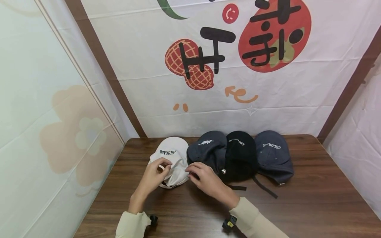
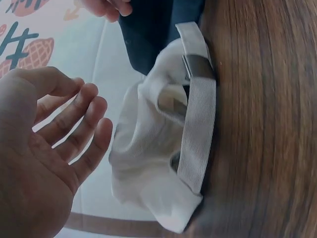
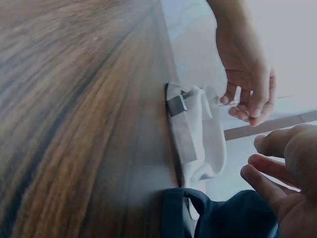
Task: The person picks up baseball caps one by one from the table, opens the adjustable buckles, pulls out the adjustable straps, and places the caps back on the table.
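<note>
A white cap (image 1: 177, 162) with COLORADO lettering lies at the left of a row of caps, its back strap (image 2: 198, 129) and metal buckle (image 2: 198, 66) toward me. Over its left side hovers my left hand (image 1: 157, 173), fingers loosely bent and holding nothing. My right hand (image 1: 206, 178) is by the gap between the white cap and a dark grey-blue cap (image 1: 208, 148) with white script. Its fingers are relaxed, with nothing between them. In the right wrist view both hands show beside the white cap (image 3: 200, 134), the dark cap (image 3: 233, 215) lying nearer the camera.
A black cap (image 1: 241, 157) overlaps the script cap on its right. Beyond it lies another grey-blue cap (image 1: 274, 157) with COLORADO lettering. Loose dark straps (image 1: 265, 187) extend onto the wooden table (image 1: 312, 205). A printed white cloth (image 1: 143, 99) hangs behind the table.
</note>
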A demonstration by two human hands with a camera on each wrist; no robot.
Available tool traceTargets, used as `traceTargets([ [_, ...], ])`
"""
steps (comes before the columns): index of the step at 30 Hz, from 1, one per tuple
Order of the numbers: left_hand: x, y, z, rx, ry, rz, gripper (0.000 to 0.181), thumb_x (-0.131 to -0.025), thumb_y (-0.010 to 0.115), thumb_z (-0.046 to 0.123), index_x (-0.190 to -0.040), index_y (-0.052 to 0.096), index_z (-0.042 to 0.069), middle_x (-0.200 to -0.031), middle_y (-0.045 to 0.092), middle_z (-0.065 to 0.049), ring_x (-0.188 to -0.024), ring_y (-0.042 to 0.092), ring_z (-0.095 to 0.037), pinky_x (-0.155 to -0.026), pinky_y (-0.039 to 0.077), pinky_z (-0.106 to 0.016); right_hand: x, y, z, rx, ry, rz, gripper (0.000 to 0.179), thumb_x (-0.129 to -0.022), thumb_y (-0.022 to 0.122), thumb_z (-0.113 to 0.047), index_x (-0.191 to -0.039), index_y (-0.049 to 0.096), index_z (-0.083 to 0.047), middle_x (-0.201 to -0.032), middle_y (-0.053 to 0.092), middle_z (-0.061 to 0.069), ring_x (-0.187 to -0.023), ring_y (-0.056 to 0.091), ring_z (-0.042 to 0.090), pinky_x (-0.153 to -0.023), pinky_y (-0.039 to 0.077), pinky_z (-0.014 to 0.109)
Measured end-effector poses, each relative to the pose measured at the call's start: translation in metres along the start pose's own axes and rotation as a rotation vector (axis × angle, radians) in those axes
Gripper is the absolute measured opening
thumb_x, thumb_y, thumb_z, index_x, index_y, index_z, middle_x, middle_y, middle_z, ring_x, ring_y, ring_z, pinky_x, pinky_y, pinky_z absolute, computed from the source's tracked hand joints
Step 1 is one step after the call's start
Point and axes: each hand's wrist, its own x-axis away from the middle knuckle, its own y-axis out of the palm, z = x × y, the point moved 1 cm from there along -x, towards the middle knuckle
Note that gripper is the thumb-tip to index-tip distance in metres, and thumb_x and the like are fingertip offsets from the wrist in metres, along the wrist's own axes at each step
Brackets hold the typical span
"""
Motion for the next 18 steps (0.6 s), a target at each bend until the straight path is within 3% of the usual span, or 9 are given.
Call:
traceTargets([
  [9, 0.008, -0.009, -0.015, -0.084, 0.043, 0.098, 0.024, -0.085, 0.066, -0.014, -0.095, 0.075, 0.006, -0.092, 0.074, -0.002, -0.089, 0.067, -0.019, -0.076, 0.058, -0.035, -0.003, 0.011, -0.001, 0.024, -0.003, -0.057, 0.023, -0.096, 0.079, -0.009, -0.119, 0.076, -0.010, -0.127, 0.074, 0.006, -0.119, 0.070, 0.022, -0.099, 0.059, 0.038],
  [13, 0.012, -0.012, -0.022, -0.114, 0.011, 0.122, 0.033, -0.081, 0.061, -0.018, -0.094, 0.076, 0.008, -0.095, 0.074, -0.001, -0.098, 0.063, -0.022, -0.083, 0.053, -0.039, -0.003, 0.017, -0.002, 0.054, -0.018, -0.069, 0.023, -0.096, 0.079, -0.010, -0.119, 0.076, -0.008, -0.129, 0.073, 0.010, -0.120, 0.070, 0.024, -0.102, 0.058, 0.039],
  [18, 0.016, -0.017, -0.030, -0.105, -0.037, 0.115, 0.042, -0.078, 0.055, -0.024, -0.095, 0.075, 0.009, -0.111, 0.076, -0.010, -0.121, 0.058, -0.025, -0.100, 0.043, -0.040, -0.003, 0.023, -0.003, 0.065, 0.000, -0.114, 0.027, -0.099, 0.077, -0.012, -0.125, 0.074, -0.007, -0.136, 0.071, 0.013, -0.125, 0.069, 0.028, -0.103, 0.058, 0.044],
])
